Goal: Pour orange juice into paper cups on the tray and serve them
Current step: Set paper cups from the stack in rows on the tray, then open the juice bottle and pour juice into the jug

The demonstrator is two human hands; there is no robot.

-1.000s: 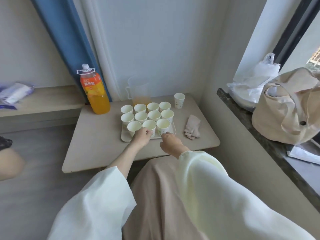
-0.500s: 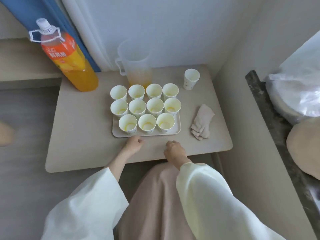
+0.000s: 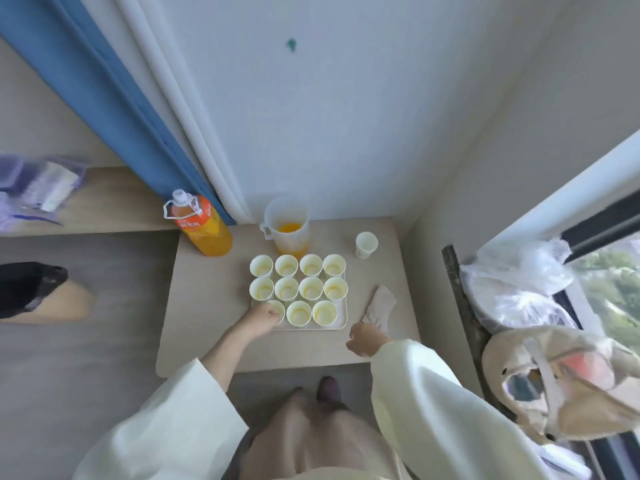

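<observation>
Left hand (image 3: 265, 315) is curling over the front-left corner of the tray (image 3: 341, 323), against the nearest cup; I cannot tell whether it is gripping tray or cup. Right hand (image 3: 363, 338) is resting on the table (image 3: 207, 306) just off the tray's front-right corner, fingers curled under, nothing showing in it.

Eleven paper cups (image 3: 311, 288) are standing upright on the tray, each showing a thin ring of orange at the bottom. One more cup (image 3: 366, 244) is standing apart at the back right. The pitcher (image 3: 286, 226), with juice low inside, is sitting just behind the tray; the juice bottle (image 3: 204, 226) is at the back-left corner. A crumpled cloth (image 3: 379, 308) is lying right of the tray.

A blue curtain (image 3: 86, 88) is hanging behind the bottle. On the sill (image 3: 464, 306) to the right, plastic bags (image 3: 512, 282) and a cloth bag (image 3: 561, 379) are piling up.
</observation>
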